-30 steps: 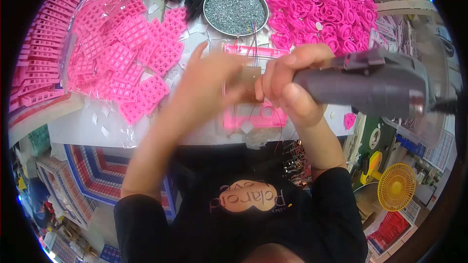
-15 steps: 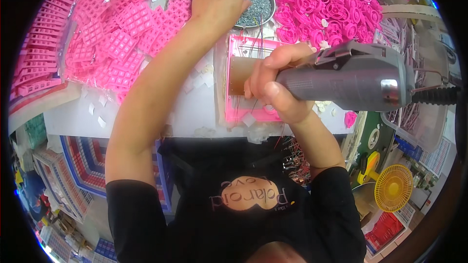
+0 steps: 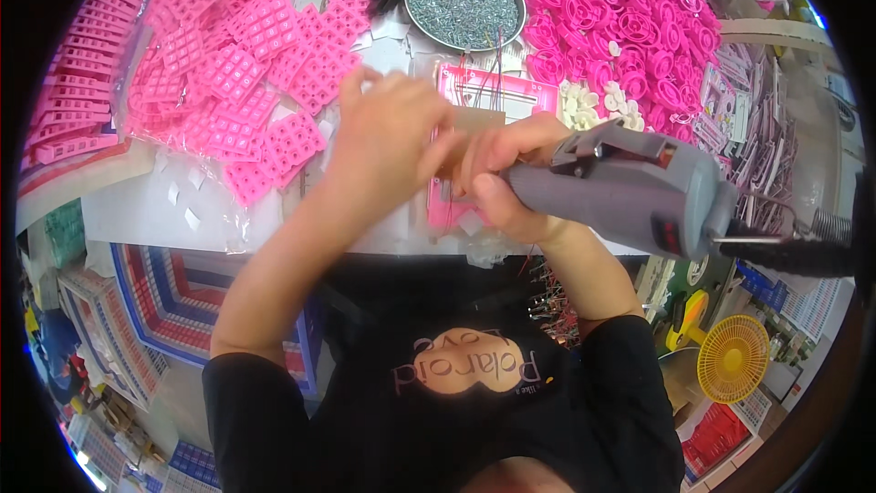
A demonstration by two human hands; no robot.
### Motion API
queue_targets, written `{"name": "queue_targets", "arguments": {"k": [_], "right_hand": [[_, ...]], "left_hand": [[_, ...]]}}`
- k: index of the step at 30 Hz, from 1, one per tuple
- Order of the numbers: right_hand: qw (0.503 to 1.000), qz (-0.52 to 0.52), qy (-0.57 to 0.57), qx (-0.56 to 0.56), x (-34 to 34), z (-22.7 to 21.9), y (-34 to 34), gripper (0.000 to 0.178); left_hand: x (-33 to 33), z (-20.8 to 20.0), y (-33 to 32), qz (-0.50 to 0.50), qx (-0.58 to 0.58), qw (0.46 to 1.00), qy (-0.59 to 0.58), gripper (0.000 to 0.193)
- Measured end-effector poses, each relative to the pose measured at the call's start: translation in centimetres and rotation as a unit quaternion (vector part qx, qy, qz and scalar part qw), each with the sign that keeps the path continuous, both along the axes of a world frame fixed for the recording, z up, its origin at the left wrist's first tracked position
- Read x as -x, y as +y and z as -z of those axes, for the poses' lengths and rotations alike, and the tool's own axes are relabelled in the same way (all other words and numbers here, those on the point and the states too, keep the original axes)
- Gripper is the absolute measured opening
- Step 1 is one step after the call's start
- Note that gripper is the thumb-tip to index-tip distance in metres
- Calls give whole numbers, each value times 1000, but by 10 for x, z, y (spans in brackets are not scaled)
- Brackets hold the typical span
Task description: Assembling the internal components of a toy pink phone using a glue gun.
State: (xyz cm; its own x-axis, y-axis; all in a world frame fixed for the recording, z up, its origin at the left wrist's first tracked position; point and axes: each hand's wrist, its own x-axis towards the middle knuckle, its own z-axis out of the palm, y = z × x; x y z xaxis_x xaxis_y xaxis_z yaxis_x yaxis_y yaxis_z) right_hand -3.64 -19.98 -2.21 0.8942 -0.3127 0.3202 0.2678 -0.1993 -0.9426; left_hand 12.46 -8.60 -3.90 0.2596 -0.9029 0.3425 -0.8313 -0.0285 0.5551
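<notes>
A grey electric screwdriver (image 3: pixel 611 184) lies sideways in my right hand (image 3: pixel 516 164), its rear end toward the right. My fingers wrap its front end, and they hide the tip. Below them is a pink plastic housing (image 3: pixel 440 212) with a brown board (image 3: pixel 482 120) and thin wires, partly covered by my hands. My left hand (image 3: pixel 392 139) is bent over the housing's left side, its fingertips close to the right fingers at the screwdriver's front. Those left fingers look drawn together; whatever they pinch is hidden. Behind stands a round metal dish (image 3: pixel 412 26) full of small screws.
Pink keypads (image 3: pixel 242 73) in a clear bag lie at the left. Pink ring-shaped parts (image 3: pixel 620 9) are heaped at the back right, with white pieces (image 3: pixel 584 108) before them. A yellow fan (image 3: pixel 733 359) stands at the lower right; a cable (image 3: pixel 794 256) trails from the screwdriver.
My left hand has come from the screw dish toward me, down to the housing beside my right hand. The screwdriver's rear end has swung lower, toward me.
</notes>
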Motion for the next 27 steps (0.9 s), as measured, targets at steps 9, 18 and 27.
{"name": "queue_targets", "arguments": {"k": [9, 18, 27], "right_hand": [[970, -45, -146, -190, -19, -23, -7, 39], [974, -1, -137, -179, -33, -15, -7, 33], [974, 16, -144, -175, -56, 10, -16, 28]], "left_hand": [[36, 15, 21, -7, 33, 993, 117, 12], [33, 15, 21, -94, 65, 992, 45, 25], [33, 14, 63, -73, -14, 996, 39, 26]]}}
